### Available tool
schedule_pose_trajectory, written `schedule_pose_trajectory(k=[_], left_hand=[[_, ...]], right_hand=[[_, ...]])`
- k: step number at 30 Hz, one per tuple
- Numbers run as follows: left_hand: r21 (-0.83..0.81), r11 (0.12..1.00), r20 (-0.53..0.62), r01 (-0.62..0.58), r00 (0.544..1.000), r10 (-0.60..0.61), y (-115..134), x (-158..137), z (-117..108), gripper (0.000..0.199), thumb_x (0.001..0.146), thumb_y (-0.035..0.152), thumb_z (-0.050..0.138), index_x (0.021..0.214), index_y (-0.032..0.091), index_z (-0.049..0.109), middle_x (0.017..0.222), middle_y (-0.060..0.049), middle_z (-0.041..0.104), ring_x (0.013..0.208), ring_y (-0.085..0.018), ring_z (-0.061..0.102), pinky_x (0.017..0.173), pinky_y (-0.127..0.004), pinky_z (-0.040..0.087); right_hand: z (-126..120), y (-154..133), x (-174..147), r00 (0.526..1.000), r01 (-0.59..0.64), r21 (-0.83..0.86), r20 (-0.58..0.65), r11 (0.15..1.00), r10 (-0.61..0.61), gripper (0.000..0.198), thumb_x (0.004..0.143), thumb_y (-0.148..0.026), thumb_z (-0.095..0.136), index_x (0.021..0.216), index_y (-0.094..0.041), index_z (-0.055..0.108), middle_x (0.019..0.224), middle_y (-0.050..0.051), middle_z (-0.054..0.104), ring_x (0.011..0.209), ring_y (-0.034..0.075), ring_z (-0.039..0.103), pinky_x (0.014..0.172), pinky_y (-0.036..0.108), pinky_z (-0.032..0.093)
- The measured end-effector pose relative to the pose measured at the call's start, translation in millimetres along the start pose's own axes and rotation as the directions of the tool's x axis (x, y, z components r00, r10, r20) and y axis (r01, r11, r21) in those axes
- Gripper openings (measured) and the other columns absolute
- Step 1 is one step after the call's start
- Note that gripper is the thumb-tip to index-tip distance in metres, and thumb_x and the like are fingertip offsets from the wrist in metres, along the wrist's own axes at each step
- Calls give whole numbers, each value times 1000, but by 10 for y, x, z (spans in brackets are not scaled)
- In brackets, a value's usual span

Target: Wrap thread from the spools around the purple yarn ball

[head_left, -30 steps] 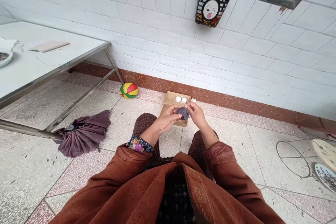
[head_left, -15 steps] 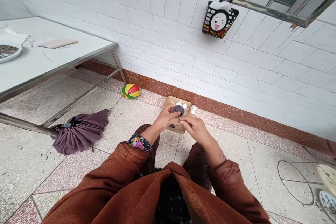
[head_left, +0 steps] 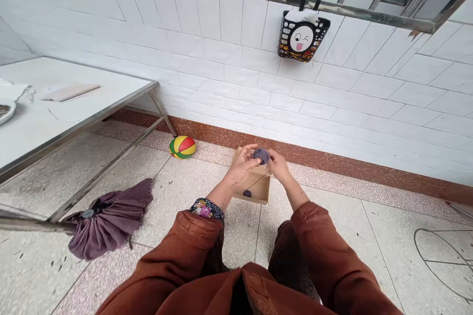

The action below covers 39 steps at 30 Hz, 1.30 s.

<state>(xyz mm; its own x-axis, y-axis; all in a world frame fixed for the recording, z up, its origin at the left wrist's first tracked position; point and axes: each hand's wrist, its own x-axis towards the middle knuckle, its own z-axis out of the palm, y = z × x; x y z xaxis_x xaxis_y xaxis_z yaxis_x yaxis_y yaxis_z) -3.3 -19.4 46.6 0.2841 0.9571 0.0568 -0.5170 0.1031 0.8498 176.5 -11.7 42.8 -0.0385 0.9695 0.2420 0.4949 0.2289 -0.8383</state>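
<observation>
A dark purple-grey ball of yarn (head_left: 261, 156) is held up over an open cardboard box (head_left: 260, 188). My left hand (head_left: 242, 166) grips the ball from the left, thumb across its front. At the ball's right side is my right hand (head_left: 280, 166), fingers closed and partly hidden behind the yarn; it appears to pinch the strand. A thin dark yarn strand (head_left: 260, 179) slants down from near the right hand into the box. Inside the box lies a smaller dark ball of yarn (head_left: 247, 193).
Left stands a white metal-framed table (head_left: 74, 103). A striped ball (head_left: 182, 147) rests by its leg, and a folded purple umbrella (head_left: 111, 224) lies on the floor. A black basket (head_left: 303, 37) hangs from the window bars. At right is a wire stand (head_left: 443, 261).
My right hand has moved up from below the yarn ball to its right side. The strand now stretches across the box. The view has tilted up slightly.
</observation>
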Motion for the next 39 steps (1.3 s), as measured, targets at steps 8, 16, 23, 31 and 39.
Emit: schedule_pose_trajectory(k=[8,16,23,31,39], left_hand=[[73,997,-117,15,993,-7,-493,673,-200,55,61,38,95,106,19,72,107,-6,76,102,-22,69,102,-38,52],[154,987,127,54,989,-74,-644,644,-73,66,57,44,104,109,21,70,107,-6,76,102,-25,72,96,-39,55],[187,981,149,57,985,-85,-413,578,-295,56,65,32,99,114,20,73,113,-6,75,103,-21,68,99,-38,53],[0,995,353,97,931,-91,-327,522,-305,69,69,33,103,130,25,73,117,-7,73,110,-23,68,100,-38,52],[-37,998,12,51,999,-51,-295,816,-108,55,68,34,98,112,19,70,110,-5,74,102,-19,67,96,-36,50]], right_hand=[[181,163,-657,975,223,-190,35,956,-220,30,112,-45,53,97,-28,74,90,8,77,83,26,74,76,37,60],[-213,-334,-464,962,264,-250,4,931,-272,26,110,-43,64,95,-28,79,80,5,69,73,22,65,67,34,54],[-276,-418,-52,947,226,-90,-213,970,-240,31,105,-51,68,88,-27,77,84,6,75,80,24,67,76,38,56],[-83,185,232,966,22,4,-257,1000,-20,35,101,-55,64,86,-24,72,83,4,72,77,22,65,75,35,53],[-51,164,32,992,123,-145,22,982,-121,20,103,-33,58,87,-25,67,81,2,69,77,21,63,73,31,49]])
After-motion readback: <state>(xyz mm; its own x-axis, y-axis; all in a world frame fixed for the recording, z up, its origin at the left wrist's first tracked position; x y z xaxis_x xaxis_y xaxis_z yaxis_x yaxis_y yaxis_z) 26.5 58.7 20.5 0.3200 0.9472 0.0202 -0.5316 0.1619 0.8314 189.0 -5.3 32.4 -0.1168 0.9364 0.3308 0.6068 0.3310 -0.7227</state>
